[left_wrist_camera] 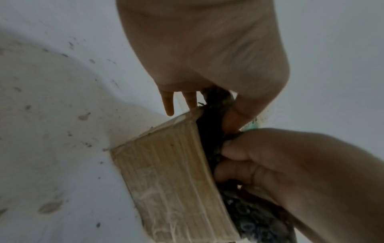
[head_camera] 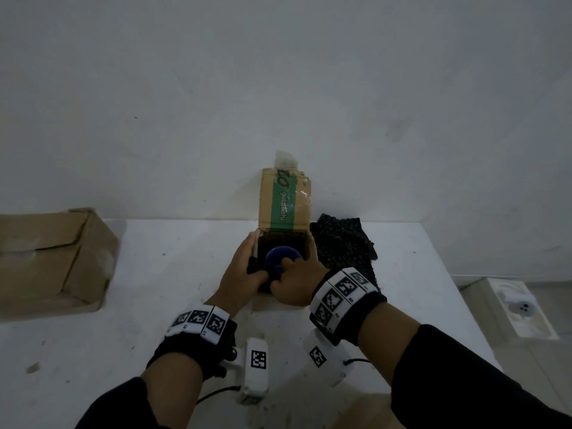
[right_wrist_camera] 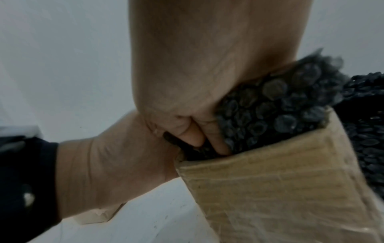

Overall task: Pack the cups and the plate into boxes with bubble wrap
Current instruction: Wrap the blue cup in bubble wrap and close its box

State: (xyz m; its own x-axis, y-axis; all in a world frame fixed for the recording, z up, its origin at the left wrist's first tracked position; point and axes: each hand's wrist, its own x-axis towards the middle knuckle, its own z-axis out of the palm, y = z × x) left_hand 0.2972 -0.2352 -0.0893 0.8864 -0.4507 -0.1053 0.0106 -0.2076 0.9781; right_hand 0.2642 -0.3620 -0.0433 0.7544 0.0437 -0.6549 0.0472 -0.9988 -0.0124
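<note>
A small cardboard box with green tape stands open on the white table, its far flap raised. Black bubble wrap lines it. A blue cup sits in the wrap, mouth up. My left hand is at the box's left edge, where thumb and fingers pinch the bubble wrap against the box. My right hand is at the near edge, thumb on the cup's rim. Its fingers curl down inside the box, where their grip is hidden.
A larger brown cardboard box lies at the table's left end. A loose sheet of black bubble wrap lies just right of the small box, against the wall. A white tray holding a white object sits low beyond the table's right edge.
</note>
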